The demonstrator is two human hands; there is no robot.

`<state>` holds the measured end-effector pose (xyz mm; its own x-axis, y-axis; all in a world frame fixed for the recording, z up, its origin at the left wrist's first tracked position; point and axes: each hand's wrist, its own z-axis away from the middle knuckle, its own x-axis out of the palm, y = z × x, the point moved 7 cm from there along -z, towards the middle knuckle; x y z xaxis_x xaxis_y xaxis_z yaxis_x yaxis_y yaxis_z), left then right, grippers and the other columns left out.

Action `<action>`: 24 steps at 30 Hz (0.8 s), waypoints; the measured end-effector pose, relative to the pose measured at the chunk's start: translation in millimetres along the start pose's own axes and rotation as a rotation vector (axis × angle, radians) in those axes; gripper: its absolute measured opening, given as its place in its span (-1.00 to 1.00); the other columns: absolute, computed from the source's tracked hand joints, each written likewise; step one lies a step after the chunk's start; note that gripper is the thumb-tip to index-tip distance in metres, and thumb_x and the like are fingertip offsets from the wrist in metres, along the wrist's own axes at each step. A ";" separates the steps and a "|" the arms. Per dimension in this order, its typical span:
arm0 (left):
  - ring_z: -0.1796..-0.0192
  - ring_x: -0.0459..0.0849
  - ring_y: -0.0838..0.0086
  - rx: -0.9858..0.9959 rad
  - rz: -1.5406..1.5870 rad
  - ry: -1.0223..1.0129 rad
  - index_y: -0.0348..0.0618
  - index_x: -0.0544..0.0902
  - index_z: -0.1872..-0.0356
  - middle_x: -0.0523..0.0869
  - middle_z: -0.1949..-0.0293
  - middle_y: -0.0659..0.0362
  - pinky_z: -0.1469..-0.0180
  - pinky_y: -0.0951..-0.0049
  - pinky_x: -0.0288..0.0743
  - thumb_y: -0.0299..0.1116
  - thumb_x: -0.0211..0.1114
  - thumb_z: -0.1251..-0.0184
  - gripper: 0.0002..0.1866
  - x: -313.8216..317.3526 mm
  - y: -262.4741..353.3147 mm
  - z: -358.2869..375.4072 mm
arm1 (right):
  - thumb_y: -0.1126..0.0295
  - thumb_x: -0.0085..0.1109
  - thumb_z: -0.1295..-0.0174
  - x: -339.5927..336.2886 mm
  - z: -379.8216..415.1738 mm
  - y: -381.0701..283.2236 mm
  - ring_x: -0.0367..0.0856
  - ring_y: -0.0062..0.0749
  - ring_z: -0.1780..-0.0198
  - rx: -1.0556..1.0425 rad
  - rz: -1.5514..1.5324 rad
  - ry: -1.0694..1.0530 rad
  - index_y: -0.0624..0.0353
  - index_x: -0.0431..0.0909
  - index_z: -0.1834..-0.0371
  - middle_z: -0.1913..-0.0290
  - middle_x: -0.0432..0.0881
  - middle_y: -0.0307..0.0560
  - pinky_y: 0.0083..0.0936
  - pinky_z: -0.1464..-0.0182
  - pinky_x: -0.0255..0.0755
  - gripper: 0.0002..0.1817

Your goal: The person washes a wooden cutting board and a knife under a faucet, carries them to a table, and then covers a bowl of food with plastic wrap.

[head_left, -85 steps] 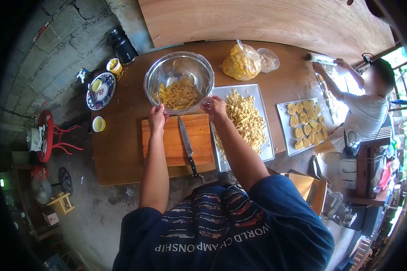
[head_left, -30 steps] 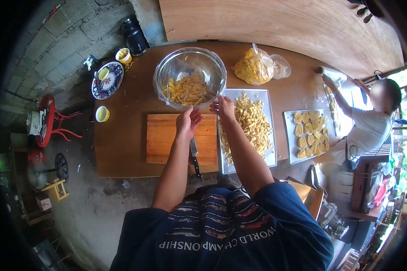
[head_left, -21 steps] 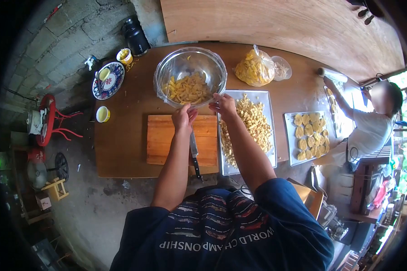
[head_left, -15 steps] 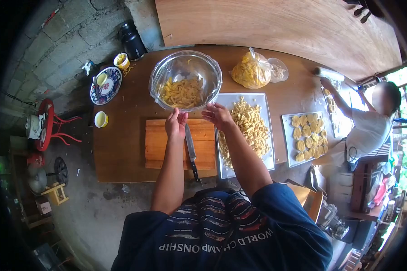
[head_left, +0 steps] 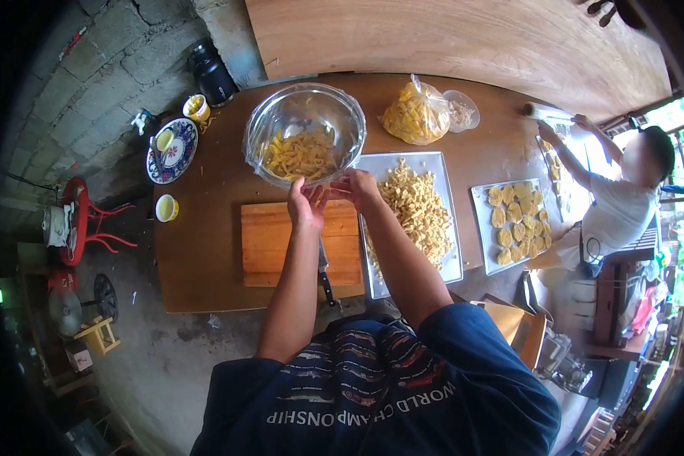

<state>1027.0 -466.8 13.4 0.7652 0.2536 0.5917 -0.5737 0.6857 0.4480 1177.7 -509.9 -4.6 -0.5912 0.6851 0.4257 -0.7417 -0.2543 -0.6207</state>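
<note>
A metal bowl (head_left: 304, 99) covered with clear plastic film holds yellow-brown strips (head_left: 300, 154). At the bowl's near rim, my left hand (head_left: 307, 204) is turned palm up with its fingers apart, touching the film's edge. My right hand (head_left: 356, 187) is at the same rim just to the right, its fingers bent on the film. Below the hands lies a wooden board (head_left: 270, 247) with a knife (head_left: 324, 277) across it, its blade partly hidden by my left wrist. A metal tray (head_left: 450, 228) of small pale pieces (head_left: 414, 213) lies right of the board.
A tied bag of yellow pieces (head_left: 416, 114) and a clear container (head_left: 463, 112) stand behind the tray. Rightward are a tray of flat rounds (head_left: 518, 224) and another person (head_left: 619, 197) handling a film roll (head_left: 551, 114). A patterned plate (head_left: 173, 152), cups and black flask (head_left: 213, 74) are left.
My hands have come closer together along the bowl's near rim. The other person's farther hand has reached the film roll. The view has shifted slightly.
</note>
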 end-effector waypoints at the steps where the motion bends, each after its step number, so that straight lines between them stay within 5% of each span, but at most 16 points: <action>1: -0.07 0.54 0.30 0.004 -0.069 0.009 -0.20 0.47 -0.08 0.49 -0.06 0.11 -0.14 0.28 0.61 -0.13 0.26 -0.47 -0.61 4.4 1.0 -1.2 | 0.34 0.06 -0.40 0.8 0.6 -3.9 0.70 -0.03 0.08 -0.016 0.034 0.019 0.35 0.48 -0.01 0.05 0.61 0.13 -0.15 0.07 0.74 -0.72; 7: 0.10 0.72 0.27 0.070 0.088 -0.050 -0.34 0.52 0.01 0.66 0.10 0.04 -0.02 0.37 0.75 -0.55 0.14 -0.40 -0.80 3.5 -5.5 -31.5 | 0.35 0.02 -0.46 5.9 11.6 -5.8 0.69 -0.07 0.10 -0.095 -0.144 0.088 0.36 0.45 -0.03 0.05 0.62 0.15 -0.18 0.05 0.73 -0.73; 13: 0.07 0.74 0.25 0.042 0.128 -0.098 -0.34 0.51 0.00 0.67 0.10 0.03 -0.06 0.31 0.75 -0.61 0.12 -0.27 -0.73 -12.3 -8.5 -41.3 | 0.35 0.02 -0.49 -13.8 -16.1 20.0 0.67 -0.06 0.16 -0.172 -0.366 0.057 0.36 0.44 -0.03 0.12 0.60 0.14 -0.16 0.04 0.74 -0.74; 16: 0.10 0.75 0.25 0.047 0.128 -0.101 -0.35 0.54 0.04 0.69 0.11 0.02 -0.04 0.31 0.75 -0.60 0.11 -0.26 -0.75 -12.8 -6.3 -37.0 | 0.29 0.01 -0.50 -14.8 -14.4 23.7 0.66 -0.07 0.07 -0.061 -0.212 0.193 0.36 0.42 -0.11 0.02 0.58 0.12 -0.15 0.12 0.74 -0.67; 18: 0.11 0.75 0.25 0.044 0.117 -0.115 -0.36 0.55 0.05 0.69 0.11 0.02 -0.04 0.31 0.75 -0.58 0.10 -0.27 -0.76 -11.0 -3.5 -36.0 | 0.38 0.03 -0.45 4.7 -4.2 6.7 0.65 -0.12 0.25 -0.129 -0.087 0.085 0.36 0.46 0.08 0.18 0.58 0.05 -0.16 0.06 0.74 -0.79; 24: 0.10 0.73 0.26 0.030 0.103 -0.106 -0.36 0.56 0.09 0.68 0.13 0.04 -0.05 0.28 0.74 -0.51 0.08 -0.34 -0.80 -20.3 -10.9 -50.9 | 0.32 0.11 -0.39 14.5 2.3 -3.6 0.65 -0.21 0.23 -0.230 -0.069 0.258 0.38 0.46 0.07 0.15 0.58 0.03 -0.16 0.08 0.75 -0.72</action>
<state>1032.6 -444.8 -37.6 0.6675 0.2474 0.7023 -0.6574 0.6387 0.3999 1171.1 -500.7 5.3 -0.4209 0.8528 0.3093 -0.6686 -0.0611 -0.7411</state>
